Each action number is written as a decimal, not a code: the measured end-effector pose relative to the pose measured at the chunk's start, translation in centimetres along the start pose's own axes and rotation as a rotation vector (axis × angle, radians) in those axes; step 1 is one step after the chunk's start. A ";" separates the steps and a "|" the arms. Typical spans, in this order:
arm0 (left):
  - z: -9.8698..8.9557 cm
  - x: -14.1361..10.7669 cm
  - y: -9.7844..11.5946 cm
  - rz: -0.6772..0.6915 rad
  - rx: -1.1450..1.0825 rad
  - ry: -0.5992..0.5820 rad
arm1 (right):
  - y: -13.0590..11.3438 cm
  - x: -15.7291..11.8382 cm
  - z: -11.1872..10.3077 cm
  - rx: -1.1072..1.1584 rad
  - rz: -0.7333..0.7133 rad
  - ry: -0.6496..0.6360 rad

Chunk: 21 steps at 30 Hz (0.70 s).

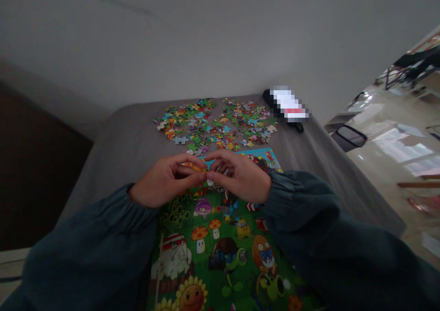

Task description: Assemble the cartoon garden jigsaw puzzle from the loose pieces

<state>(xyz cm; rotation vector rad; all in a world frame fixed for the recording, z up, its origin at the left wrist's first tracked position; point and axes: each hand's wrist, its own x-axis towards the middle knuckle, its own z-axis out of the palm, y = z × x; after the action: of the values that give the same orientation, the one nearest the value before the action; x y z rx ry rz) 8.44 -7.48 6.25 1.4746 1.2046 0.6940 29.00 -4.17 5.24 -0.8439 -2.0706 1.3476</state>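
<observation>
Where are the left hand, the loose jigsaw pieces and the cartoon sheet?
left hand (164,181): head view, back of hand.
loose jigsaw pieces (187,123): head view, left pile.
cartoon sheet (220,256): head view, middle.

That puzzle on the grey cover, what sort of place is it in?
Probably a room in someone's home, maybe a bedroom. The loose jigsaw pieces lie on what looks like a grey-covered bed, beside a plain white wall and a shiny floor.

An orange jigsaw piece (193,166) is held up over a flat, colourful cartoon puzzle picture (220,251); loose multicoloured pieces (213,123) lie scattered in two heaps beyond it.
</observation>
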 end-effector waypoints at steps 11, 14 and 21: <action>-0.1 0.1 0.1 0.135 0.146 0.083 | -1.0 -0.8 -1.9 0.032 0.193 -0.608; -0.2 0.1 0.0 0.103 0.203 0.071 | -1.4 -1.1 -1.0 -0.093 0.195 -0.700; -0.1 -1.5 -0.1 0.300 0.751 -0.111 | -1.8 -1.0 -0.2 -0.284 0.173 -0.676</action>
<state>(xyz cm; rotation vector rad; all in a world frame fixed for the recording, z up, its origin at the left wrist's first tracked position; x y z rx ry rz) 7.81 -8.79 6.42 2.3180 1.2292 0.3455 29.46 -5.34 6.93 -0.7575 -2.8123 1.6127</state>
